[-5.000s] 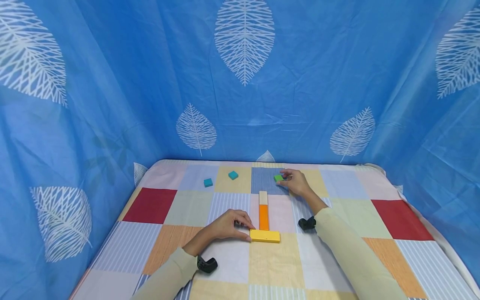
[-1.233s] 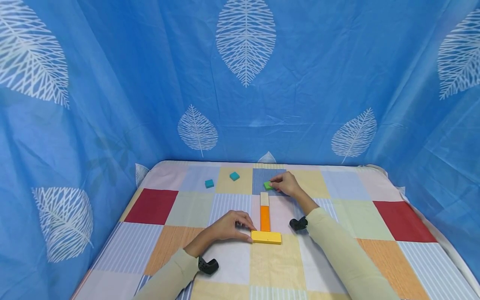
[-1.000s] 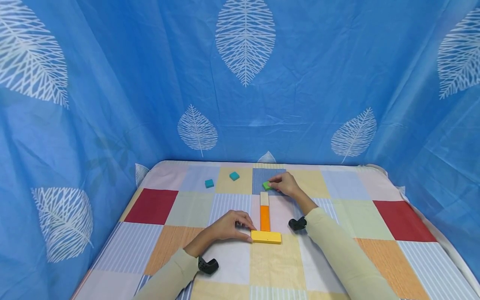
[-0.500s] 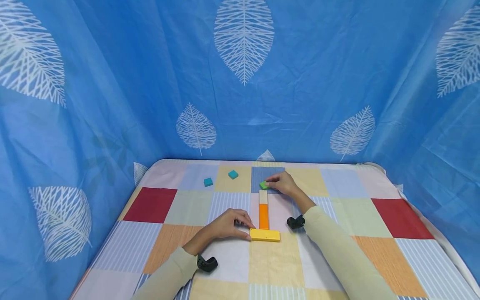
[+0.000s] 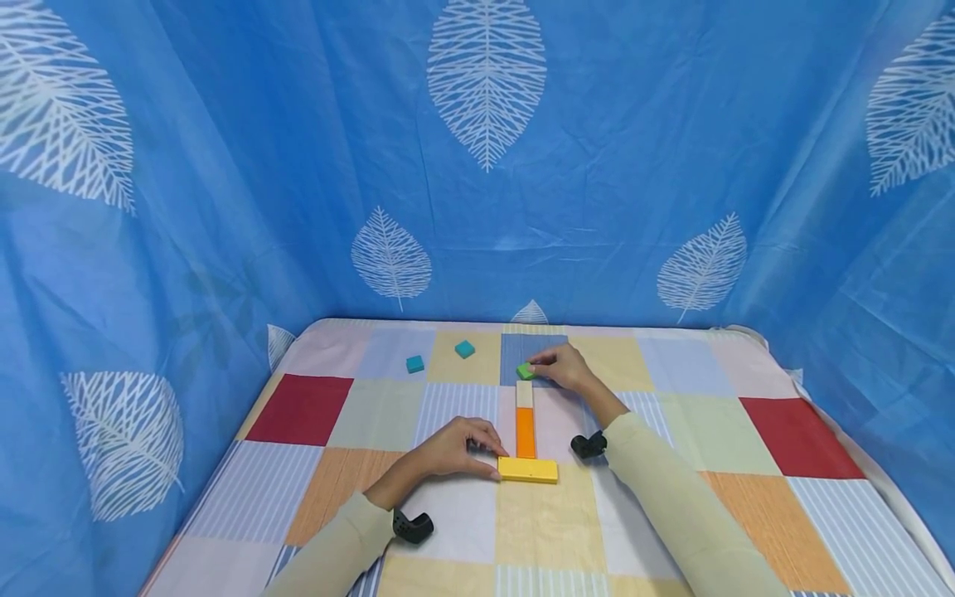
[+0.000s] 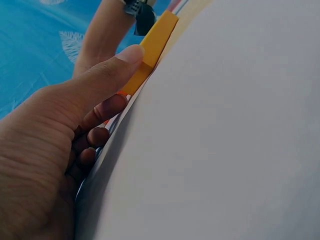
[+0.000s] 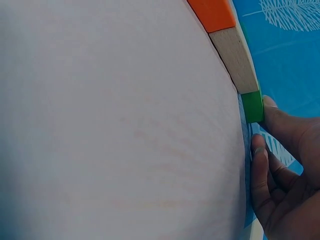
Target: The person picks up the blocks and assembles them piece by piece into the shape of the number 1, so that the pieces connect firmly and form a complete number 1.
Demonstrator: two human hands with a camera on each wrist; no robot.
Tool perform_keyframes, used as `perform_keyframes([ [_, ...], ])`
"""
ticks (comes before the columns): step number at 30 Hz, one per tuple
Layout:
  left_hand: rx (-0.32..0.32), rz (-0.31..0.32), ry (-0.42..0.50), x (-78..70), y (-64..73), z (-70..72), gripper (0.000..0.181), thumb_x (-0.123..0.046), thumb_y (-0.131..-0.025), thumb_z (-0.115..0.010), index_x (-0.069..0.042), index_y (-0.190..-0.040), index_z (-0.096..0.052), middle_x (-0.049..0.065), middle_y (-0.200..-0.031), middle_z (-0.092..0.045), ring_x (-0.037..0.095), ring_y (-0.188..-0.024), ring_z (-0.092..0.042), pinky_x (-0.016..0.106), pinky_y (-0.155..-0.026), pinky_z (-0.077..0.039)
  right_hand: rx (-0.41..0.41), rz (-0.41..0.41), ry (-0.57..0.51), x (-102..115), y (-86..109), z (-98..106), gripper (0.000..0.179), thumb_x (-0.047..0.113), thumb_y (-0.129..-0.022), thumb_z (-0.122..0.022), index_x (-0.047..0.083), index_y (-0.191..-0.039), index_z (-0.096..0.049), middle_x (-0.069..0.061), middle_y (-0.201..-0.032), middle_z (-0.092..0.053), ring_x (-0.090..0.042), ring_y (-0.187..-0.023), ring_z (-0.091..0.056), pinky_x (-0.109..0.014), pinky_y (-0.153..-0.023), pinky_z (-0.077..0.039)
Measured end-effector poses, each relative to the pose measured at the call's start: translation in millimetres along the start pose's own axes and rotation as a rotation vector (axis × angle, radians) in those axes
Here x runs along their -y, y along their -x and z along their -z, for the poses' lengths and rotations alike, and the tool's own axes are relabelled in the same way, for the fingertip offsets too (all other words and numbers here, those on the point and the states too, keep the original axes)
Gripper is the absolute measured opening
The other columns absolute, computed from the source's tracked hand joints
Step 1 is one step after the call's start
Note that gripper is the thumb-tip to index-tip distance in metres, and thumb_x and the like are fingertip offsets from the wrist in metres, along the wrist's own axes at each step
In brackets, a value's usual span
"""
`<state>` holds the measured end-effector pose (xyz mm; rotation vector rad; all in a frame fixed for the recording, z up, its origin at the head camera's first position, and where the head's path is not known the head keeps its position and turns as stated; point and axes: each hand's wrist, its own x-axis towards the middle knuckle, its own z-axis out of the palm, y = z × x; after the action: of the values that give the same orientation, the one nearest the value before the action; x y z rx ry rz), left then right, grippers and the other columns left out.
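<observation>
A yellow rectangular block (image 5: 527,470) lies crosswise on the patchwork cloth. My left hand (image 5: 457,448) grips its left end; in the left wrist view the thumb (image 6: 131,54) presses on the yellow block (image 6: 159,40). Beyond it, an orange block (image 5: 525,433) and a pale wooden block (image 5: 525,394) run away in line. At the far end, a small green block (image 5: 525,371) is held by the fingertips of my right hand (image 5: 564,367). The right wrist view has the green block (image 7: 252,107) touching the end of the wooden block (image 7: 235,60).
Two small teal blocks, a left one (image 5: 414,364) and a right one (image 5: 465,349), lie apart toward the back left. The patchwork cloth (image 5: 418,531) covers the table. A blue leaf-patterned curtain (image 5: 597,166) stands behind and at both sides.
My right hand has brought the green block leftward and slightly nearer, to the far end of the wooden block. The left hand and the yellow block have stayed put.
</observation>
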<state>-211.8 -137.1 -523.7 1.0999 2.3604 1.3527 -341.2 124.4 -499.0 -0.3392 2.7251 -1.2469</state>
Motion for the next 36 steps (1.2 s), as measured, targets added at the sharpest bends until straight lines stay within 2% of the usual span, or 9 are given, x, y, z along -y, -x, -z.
perform_keyframes([
  [23, -0.01, 0.016, 0.02, -0.8, 0.5, -2.3, 0.028, -0.02, -0.078, -0.09, -0.019, -0.105, -0.082, -0.01, -0.097, -0.071, 0.011, -0.092, -0.062, 0.026, -0.09, -0.05, -0.001, 0.004, -0.008, -0.9, 2.3, -1.6, 0.022, 0.021, -0.093, -0.075, 0.007, -0.11, -0.079, -0.009, -0.102, -0.074, -0.023, -0.09, -0.063, -0.038, -0.086, -0.054],
  [32, -0.022, 0.002, 0.016, -1.4, -0.7, -5.0, 0.03, -0.003, -0.076, -0.089, -0.003, -0.104, -0.08, 0.008, -0.098, -0.073, 0.028, -0.093, -0.063, 0.029, -0.09, -0.051, -0.006, 0.013, -0.025, -0.4, 2.1, -2.2, 0.022, 0.02, -0.092, -0.077, 0.006, -0.108, -0.08, -0.009, -0.1, -0.076, -0.022, -0.09, -0.067, -0.039, -0.083, -0.055],
  [36, -0.022, 0.002, 0.006, -1.3, -0.7, -4.3, 0.03, -0.008, -0.076, -0.09, -0.008, -0.104, -0.081, 0.002, -0.097, -0.073, 0.022, -0.092, -0.063, 0.027, -0.089, -0.051, -0.005, 0.016, -0.021, -0.2, 2.0, -2.4, 0.024, 0.022, -0.093, -0.076, 0.006, -0.11, -0.079, -0.011, -0.103, -0.076, -0.023, -0.093, -0.067, -0.039, -0.084, -0.055],
])
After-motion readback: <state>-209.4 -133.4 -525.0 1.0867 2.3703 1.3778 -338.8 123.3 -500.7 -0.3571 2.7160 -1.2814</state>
